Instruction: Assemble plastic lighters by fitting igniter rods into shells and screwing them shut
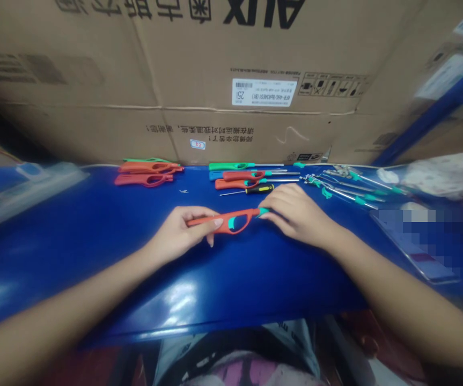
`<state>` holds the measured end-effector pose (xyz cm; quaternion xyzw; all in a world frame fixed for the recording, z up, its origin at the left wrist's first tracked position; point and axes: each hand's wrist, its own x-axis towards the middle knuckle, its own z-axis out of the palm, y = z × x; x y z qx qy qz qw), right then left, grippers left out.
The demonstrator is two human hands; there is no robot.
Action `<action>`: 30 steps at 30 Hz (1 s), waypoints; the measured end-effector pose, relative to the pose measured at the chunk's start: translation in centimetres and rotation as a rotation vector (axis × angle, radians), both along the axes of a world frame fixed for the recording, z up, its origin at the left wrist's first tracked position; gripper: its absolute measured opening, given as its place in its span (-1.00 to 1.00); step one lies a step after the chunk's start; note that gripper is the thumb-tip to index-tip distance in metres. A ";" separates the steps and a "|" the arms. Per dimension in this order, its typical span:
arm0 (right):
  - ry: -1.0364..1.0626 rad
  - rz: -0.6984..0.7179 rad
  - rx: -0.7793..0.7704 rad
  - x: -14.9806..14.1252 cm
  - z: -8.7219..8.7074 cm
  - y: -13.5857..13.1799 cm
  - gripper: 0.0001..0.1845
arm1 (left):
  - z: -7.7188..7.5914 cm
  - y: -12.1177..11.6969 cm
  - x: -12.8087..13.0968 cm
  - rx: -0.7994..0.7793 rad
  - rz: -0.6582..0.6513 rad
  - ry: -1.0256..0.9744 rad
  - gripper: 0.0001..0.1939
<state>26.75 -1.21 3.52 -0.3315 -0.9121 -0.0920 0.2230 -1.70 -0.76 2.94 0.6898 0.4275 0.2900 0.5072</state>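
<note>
Above the middle of the blue table, my two hands hold one orange long-necked gas lighter lying sideways, with a teal trigger in its loop. My left hand is closed round the handle's left end, thumb along its side. Fingers of my right hand pinch the teal collar at the lighter's right end; any metal tube beyond is hidden by that hand. Just behind lies a black and yellow screwdriver. Lighters with metal tubes, including a green lighter and a red lighter, are behind it.
Tubeless orange and red lighter bodies lie at back left. Several metal tubes with teal parts are at back right. A phone-like flat object rests at right, a clear plastic container at left. A cardboard wall closes the back.
</note>
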 end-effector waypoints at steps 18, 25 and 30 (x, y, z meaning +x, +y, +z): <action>0.091 0.118 -0.048 -1.6 -0.9 -1.6 -0.79 | -0.5 -1.8 0.2 0.380 -0.105 0.051 -0.77; 0.077 -0.049 -0.283 -1.1 -0.7 -1.2 -0.78 | -0.9 -0.2 0.2 0.405 -0.102 0.125 -0.72; 0.118 -0.211 -0.650 -0.6 -0.2 -0.7 -0.76 | -1.1 0.3 -0.4 0.781 -0.191 0.304 -0.62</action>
